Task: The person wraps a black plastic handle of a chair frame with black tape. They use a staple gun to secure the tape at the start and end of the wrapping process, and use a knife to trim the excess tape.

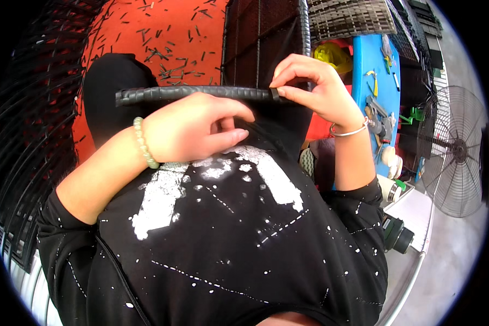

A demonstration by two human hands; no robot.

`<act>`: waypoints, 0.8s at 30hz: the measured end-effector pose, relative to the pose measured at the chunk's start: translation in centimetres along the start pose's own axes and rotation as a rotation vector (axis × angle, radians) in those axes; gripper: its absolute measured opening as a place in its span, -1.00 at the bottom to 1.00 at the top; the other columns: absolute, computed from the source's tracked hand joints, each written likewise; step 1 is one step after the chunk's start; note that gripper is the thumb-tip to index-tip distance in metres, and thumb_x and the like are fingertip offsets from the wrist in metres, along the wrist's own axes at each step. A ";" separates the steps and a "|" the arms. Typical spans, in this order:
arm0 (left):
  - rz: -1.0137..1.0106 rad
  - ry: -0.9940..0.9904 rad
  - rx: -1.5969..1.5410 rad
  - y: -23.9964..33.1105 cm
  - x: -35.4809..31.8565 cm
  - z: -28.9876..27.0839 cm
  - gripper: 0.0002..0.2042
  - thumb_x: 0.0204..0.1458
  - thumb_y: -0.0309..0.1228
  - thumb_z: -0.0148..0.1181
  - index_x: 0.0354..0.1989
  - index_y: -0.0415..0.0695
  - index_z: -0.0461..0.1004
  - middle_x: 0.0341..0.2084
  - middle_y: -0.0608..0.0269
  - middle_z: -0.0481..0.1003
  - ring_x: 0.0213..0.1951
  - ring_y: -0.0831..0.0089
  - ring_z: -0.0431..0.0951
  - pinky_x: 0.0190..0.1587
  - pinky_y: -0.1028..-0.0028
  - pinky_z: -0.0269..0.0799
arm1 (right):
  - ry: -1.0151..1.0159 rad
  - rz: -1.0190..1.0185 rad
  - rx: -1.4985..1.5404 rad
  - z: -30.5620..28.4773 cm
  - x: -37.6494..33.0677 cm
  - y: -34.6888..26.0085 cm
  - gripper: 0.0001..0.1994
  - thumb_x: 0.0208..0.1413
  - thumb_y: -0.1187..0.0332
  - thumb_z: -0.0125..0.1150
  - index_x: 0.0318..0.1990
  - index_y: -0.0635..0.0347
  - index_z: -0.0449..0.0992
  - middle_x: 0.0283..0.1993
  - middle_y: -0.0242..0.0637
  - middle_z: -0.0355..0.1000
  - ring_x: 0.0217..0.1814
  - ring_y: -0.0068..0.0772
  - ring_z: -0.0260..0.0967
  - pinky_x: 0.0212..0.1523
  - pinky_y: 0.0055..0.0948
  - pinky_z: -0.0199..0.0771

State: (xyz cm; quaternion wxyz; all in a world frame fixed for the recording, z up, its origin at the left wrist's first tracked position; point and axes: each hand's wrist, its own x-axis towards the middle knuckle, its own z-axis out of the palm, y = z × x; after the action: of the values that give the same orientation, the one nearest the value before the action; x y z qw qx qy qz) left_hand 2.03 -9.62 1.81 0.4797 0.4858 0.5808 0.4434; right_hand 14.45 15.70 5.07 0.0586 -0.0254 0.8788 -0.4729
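A bar wrapped in black woven strip point(195, 93) lies crosswise in front of me, joined to a dark panel frame point(263, 43) that stretches away. My right hand point(316, 87) pinches a short black strip end point(275, 94) between thumb and forefinger at the bar's right end. Just below the bar is my left hand point(198, 127), its fingers loosely bent and the thumb apart from the forefinger. I see nothing between them. Its back partly covers the bar's lower edge.
Short black strip offcuts point(171, 69) litter the red floor point(130, 27). Dark woven frames point(32, 108) are stacked at the left. On the right, a blue table point(370, 60) carries hand tools, including a power tool point(379, 119). A large fan point(459, 149) stands beyond it.
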 end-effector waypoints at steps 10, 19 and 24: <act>0.360 0.264 0.381 0.9 4.0 -1.2 -0.82 0.10 -0.58 0.30 -0.11 -0.20 0.64 -0.37 0.28 0.53 -0.39 0.54 0.55 -0.32 0.56 0.47 | 0.081 -0.077 -0.098 0.4 -0.2 1.0 -0.87 0.03 0.52 0.36 -0.23 0.24 0.65 -0.26 -0.30 0.53 -0.18 -0.33 0.51 -0.11 -0.42 0.50; 0.338 0.268 0.457 0.1 5.7 -0.5 -0.79 0.05 -0.59 0.34 -0.11 -0.20 0.63 -0.30 0.19 0.61 -0.30 0.39 0.62 -0.22 0.49 0.53 | 0.291 -0.164 -0.166 2.2 -1.5 1.8 -0.84 0.00 0.52 0.37 -0.22 0.20 0.64 -0.24 -0.28 0.53 -0.15 -0.22 0.53 -0.10 -0.38 0.52; 0.374 0.275 0.612 0.1 6.2 -0.7 -0.80 0.03 -0.61 0.33 -0.15 -0.21 0.63 -0.32 0.17 0.63 -0.26 0.29 0.65 -0.20 0.43 0.56 | 0.566 -0.195 -0.284 3.7 -2.7 -0.3 -0.85 0.03 0.48 0.38 -0.21 0.14 0.65 -0.23 -0.25 0.53 -0.14 -0.14 0.54 -0.12 -0.33 0.54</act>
State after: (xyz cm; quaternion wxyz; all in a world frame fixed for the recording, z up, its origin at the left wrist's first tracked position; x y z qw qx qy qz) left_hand 0.91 -3.52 1.25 0.1408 0.6403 0.6464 0.3903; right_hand 17.54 12.75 3.56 -0.2376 0.0152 0.9108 -0.3372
